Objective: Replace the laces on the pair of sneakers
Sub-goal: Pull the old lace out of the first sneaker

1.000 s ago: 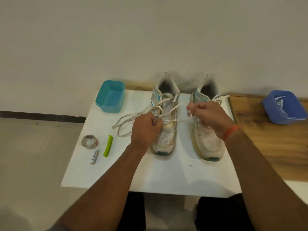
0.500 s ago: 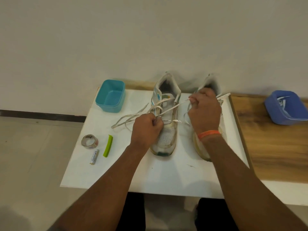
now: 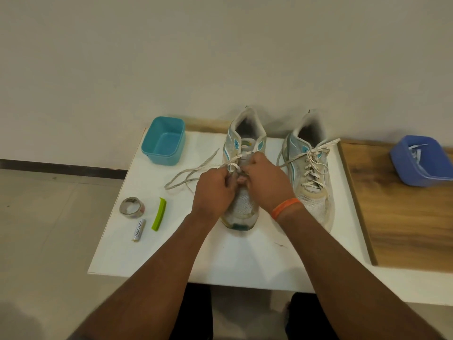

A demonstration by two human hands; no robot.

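two worn mesh sneakers stand side by side on a smooth white board (image 3: 220, 261), toes pointing to 6 o'clock and open heels to 12. the left sneaker (image 3: 245, 207) sits at the board's centre, its pale knit toe and greenish rubber tip showing below the hands. both hands meet over its eyelet area. the left hand (image 3: 215, 190) is curled into a loose fist, fingers pressed together and pinching the flat, speckled woven lace (image 3: 196, 171), whose loose ends trail across the board toward 9 o'clock. the right hand (image 3: 267, 182), wearing an orange rubbery wristband (image 3: 285, 207), is also curled; its fingertips pinch the same lace near the tongue, touching the left hand's knuckles. which eyelet they work at cannot be told, as the hands cover it.

the right sneaker (image 3: 311, 192) stands just beside, at 3 o'clock of the first, fully laced in a criss-cross, with its lace ends (image 3: 326, 146) splayed out near the collar.

at 10 o'clock a teal plastic tub (image 3: 164, 141) with rounded corners sits at the board's far corner. at 8 o'clock lie a shiny tape roll (image 3: 132, 206), a small cylindrical battery (image 3: 139, 229) and a slim lime-green plastic clip (image 3: 159, 217), near each other but apart. at 3 o'clock, on a wood-grain surface (image 3: 404, 222), a blue plastic tub (image 3: 421, 160) holds pale strips, too small to make out.
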